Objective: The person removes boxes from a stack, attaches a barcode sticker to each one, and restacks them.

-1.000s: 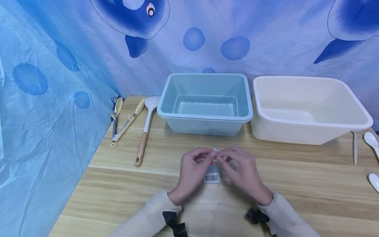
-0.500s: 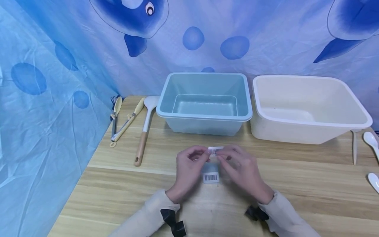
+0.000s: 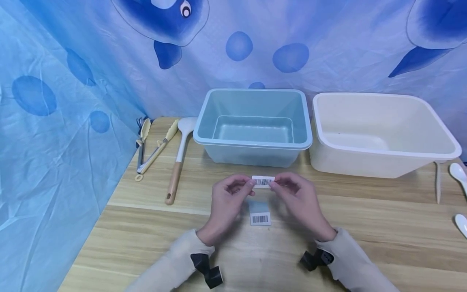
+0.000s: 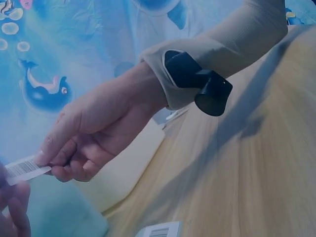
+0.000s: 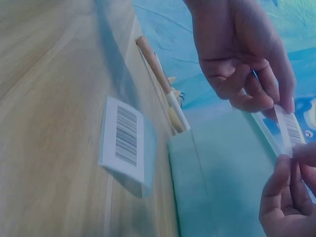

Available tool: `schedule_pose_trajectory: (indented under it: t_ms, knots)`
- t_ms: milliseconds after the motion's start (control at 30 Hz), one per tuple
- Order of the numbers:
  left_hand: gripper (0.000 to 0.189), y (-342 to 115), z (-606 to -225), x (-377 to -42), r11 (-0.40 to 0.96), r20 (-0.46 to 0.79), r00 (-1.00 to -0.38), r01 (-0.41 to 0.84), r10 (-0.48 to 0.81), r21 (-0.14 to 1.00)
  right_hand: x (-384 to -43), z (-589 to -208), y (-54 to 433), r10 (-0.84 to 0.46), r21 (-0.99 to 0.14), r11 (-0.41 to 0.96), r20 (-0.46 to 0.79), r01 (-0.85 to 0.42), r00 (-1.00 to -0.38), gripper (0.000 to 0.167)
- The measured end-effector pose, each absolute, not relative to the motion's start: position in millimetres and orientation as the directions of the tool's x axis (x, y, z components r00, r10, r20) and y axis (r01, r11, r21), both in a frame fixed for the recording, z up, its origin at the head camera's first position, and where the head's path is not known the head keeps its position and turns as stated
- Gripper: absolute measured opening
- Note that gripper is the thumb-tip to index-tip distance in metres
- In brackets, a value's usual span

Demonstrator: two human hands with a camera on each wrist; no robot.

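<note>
Above the table, a small white barcode label (image 3: 262, 181) is stretched between both hands. The left hand (image 3: 227, 202) pinches its left end between thumb and fingers. At the other end, the right hand (image 3: 300, 200) pinches it the same way. In the left wrist view the right hand (image 4: 98, 121) has its thumb on top of the label (image 4: 24, 169). A second barcode label (image 3: 260, 219) lies just below the hands on the table, with a pale blue strip (image 3: 258, 207) at its far side. In the right wrist view this lower label (image 5: 126, 133) looks slightly bent.
A blue bin (image 3: 253, 154) and a white bin (image 3: 368, 164) stand at the back of the wooden table (image 3: 146, 243). To the left lie tongs (image 3: 158, 152) and a spatula (image 3: 178, 162) with a wooden handle. White spoons (image 3: 457, 172) are at the right edge.
The upper label has turned from narrow and upright to lying crosswise, its barcode now facing up. Both hands have drawn slightly apart, and the lower label has come into fuller view.
</note>
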State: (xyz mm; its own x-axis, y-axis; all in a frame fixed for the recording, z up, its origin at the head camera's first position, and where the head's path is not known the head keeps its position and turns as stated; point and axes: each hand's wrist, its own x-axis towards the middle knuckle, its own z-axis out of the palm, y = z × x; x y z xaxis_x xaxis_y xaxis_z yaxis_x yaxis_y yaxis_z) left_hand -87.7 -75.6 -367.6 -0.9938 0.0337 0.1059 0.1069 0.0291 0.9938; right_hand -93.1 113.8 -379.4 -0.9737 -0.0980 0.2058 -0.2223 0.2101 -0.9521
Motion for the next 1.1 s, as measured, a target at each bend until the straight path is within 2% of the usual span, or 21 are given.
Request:
schedule_pose_trajectory:
  t_ms: [167, 400, 500, 667, 833, 1100]
  knots:
    - [0.009, -84.8, -371.2, -94.0, 0.136, 0.147, -0.989, 0.146, 0.001, 0.980, -100.3, -381.5, 105.6, -0.114, -0.959, 0.162, 0.215, -0.232, -0.970, 0.011]
    - [0.007, -98.4, -377.5, -112.9, 0.255, 0.216, -0.976, 0.203, -0.023, 0.946, -116.6, -386.8, 97.6, -0.135, -0.911, 0.262, 0.292, -0.318, -0.947, 0.012]
    - [0.008, -101.1, -382.7, -123.9, 0.287, 0.232, -0.972, 0.212, -0.039, 0.934, -125.2, -387.9, 94.9, -0.149, -0.905, 0.298, 0.270, -0.304, -0.951, 0.014]
    - [0.011, -102.9, -392.3, -138.5, 0.318, 0.228, -0.972, 0.200, -0.052, 0.927, -136.9, -391.0, 89.8, -0.175, -0.898, 0.350, 0.216, -0.266, -0.961, 0.018]
    - [0.013, -102.7, -396.5, -146.2, 0.354, 0.227, -0.973, 0.195, -0.050, 0.915, -143.9, -393.6, 86.7, -0.183, -0.884, 0.368, 0.234, -0.287, -0.955, 0.021]
    - [0.017, -100.3, -401.7, -154.4, 0.316, 0.212, -0.977, 0.193, -0.028, 0.929, -150.4, -397.9, 83.0, -0.173, -0.859, 0.406, 0.262, -0.311, -0.949, 0.024]
